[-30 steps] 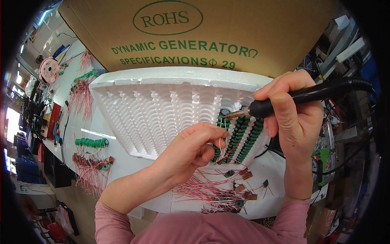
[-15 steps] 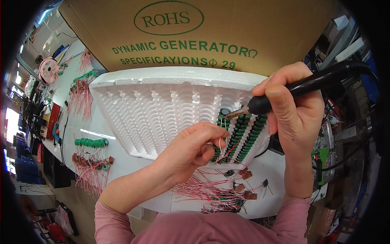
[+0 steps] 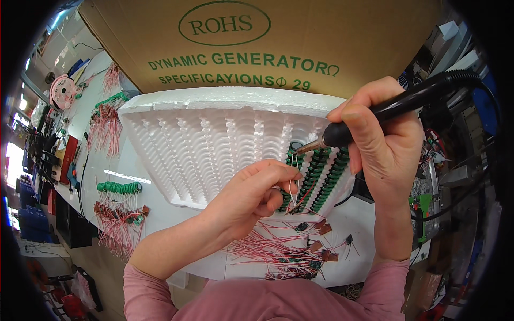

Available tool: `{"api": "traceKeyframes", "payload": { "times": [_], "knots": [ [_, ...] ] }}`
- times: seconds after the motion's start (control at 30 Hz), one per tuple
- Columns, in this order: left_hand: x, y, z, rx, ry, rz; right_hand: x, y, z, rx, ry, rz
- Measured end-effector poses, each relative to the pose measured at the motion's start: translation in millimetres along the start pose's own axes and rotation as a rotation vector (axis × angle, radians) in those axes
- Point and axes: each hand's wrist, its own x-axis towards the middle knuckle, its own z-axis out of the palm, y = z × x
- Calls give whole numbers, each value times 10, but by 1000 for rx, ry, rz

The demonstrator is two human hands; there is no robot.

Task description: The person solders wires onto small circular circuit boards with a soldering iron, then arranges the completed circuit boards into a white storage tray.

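My right hand [image 3: 383,131] grips a black soldering iron [image 3: 393,109] whose metal tip points left and down. The tip meets or nearly meets the top of a round green part [image 3: 295,150] at the far end of a row. Thin white wires [image 3: 294,184] are pinched between the thumb and fingers of my left hand [image 3: 265,187], their upper ends close to the iron's tip. Both hands are over a white foam tray [image 3: 230,155] with ribbed slots. Its right-hand slots hold rows of round green parts [image 3: 334,174].
A large cardboard box [image 3: 246,53] stands behind the tray. Red and white wires with small circuit boards [image 3: 292,259] lie in front of it. On the left are a row of green parts [image 3: 119,188], more wire bundles [image 3: 106,131] and a pink fan [image 3: 63,92].
The soldering iron and my right hand have shifted very slightly left. My left hand keeps its pinch on the wires in almost the same place.
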Motion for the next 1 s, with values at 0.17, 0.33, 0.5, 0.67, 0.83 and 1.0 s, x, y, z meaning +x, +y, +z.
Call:
{"api": "traceKeyframes", "payload": {
  "times": [0.17, 0.33, 0.5, 0.67, 0.83, 1.0],
  "knots": [
    [-2, 4, -24, 2, 11, 4, 20, 44, 28, -22, -12, -10],
    [-15, -11, -5, 1, 0, 10, 6, -24, 22, -29, 9, 2],
    [-28, -8, 7, 7, -7, 11, -3, -33, 28, -17, 15, 17],
    [-30, -13, 5, 12, 7, 14, 1, -32, 31, -16, 15, 21],
    [-34, -5, -3, 16, -4, 16, 6, -32, 40, -19, 13, 21],
    [-46, -2, 4, 21, -11, 22, 2, -44, 42, -35, 19, 30]
  ]
}}
